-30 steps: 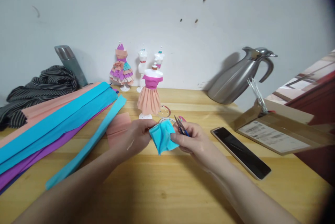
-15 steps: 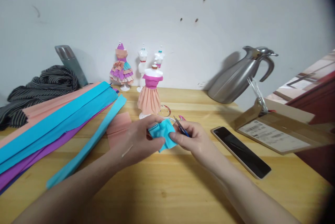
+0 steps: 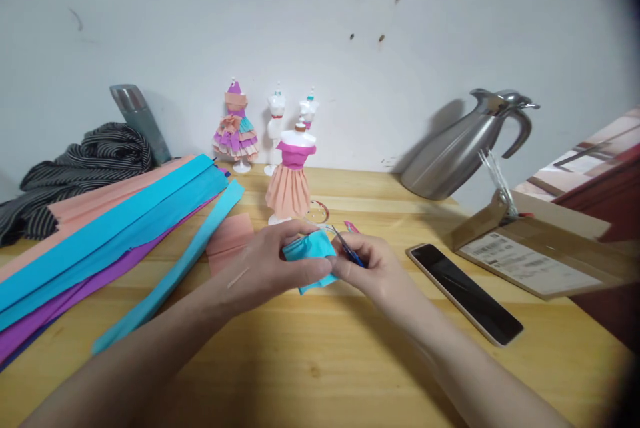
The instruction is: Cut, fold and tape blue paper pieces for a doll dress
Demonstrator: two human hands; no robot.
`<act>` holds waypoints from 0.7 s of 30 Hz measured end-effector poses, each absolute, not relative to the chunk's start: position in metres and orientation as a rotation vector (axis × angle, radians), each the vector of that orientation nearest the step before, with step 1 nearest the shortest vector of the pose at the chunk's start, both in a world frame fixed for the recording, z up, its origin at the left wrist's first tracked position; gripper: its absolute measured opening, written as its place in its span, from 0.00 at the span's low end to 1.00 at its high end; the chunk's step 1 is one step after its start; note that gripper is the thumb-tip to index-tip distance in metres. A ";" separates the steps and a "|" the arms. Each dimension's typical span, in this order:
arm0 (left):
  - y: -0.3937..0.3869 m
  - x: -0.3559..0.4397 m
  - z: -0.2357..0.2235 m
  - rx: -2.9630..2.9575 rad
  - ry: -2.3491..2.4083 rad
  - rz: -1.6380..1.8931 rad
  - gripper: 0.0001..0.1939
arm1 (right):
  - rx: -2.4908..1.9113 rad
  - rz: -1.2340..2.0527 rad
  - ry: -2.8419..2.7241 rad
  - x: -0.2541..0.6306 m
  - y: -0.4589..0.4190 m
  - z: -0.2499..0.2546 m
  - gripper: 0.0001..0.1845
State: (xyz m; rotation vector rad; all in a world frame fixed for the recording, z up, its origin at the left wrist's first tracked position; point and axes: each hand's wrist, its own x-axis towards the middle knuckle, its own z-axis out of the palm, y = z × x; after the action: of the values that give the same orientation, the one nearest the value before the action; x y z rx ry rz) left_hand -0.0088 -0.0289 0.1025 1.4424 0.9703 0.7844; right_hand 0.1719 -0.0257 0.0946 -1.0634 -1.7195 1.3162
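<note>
A folded piece of turquoise crepe paper point(image 3: 311, 246) is pinched in my left hand point(image 3: 267, 258), the thumb lying across its front. My right hand point(image 3: 367, 265) has small scissors point(image 3: 349, 247) with blue handles tucked in its fingers, the blades pointing up and left. The right thumb tip also touches the paper's right edge, close to the left thumb. Just beyond my hands stands a small white mannequin point(image 3: 294, 175) in a magenta top and a pleated peach skirt. A flat peach piece of crepe paper point(image 3: 227, 239) lies left of my left hand.
Long crepe paper strips point(image 3: 115, 235) cover the table's left side, beside a striped cloth point(image 3: 90, 165) and a flask point(image 3: 140, 121). More mannequins point(image 3: 236, 128) stand near the wall. A phone point(image 3: 465, 295), a cardboard box point(image 3: 535, 258) and a steel jug point(image 3: 463, 148) are on the right.
My left thumb has slid right across the turquoise paper, up to my right thumb. The scissors remain in my right hand. The whole view has shifted slightly.
</note>
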 end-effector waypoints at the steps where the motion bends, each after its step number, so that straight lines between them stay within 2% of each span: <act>1: -0.029 -0.008 0.103 1.473 1.085 0.774 0.14 | -1.056 1.303 -1.739 0.171 -0.026 0.095 0.17; 5: -0.026 -0.009 0.096 1.513 1.176 0.747 0.06 | -1.047 1.276 -1.775 0.170 -0.027 0.095 0.16; 11: -0.019 -0.016 0.092 1.463 1.008 0.751 0.05 | -1.051 1.278 -1.772 0.171 -0.026 0.095 0.16; 17: -0.020 -0.019 0.103 1.407 0.892 0.721 0.08 | -1.051 1.284 -1.781 0.172 -0.026 0.093 0.15; 21: -0.021 -0.019 0.099 1.479 0.963 0.712 0.05 | -1.050 1.213 -1.825 0.171 -0.028 0.093 0.15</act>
State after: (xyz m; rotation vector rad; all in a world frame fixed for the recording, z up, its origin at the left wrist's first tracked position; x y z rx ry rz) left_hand -0.0192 -0.0210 0.0994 1.4790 0.9632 0.7125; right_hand 0.1711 -0.0277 0.0930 -1.0500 -1.8250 1.2133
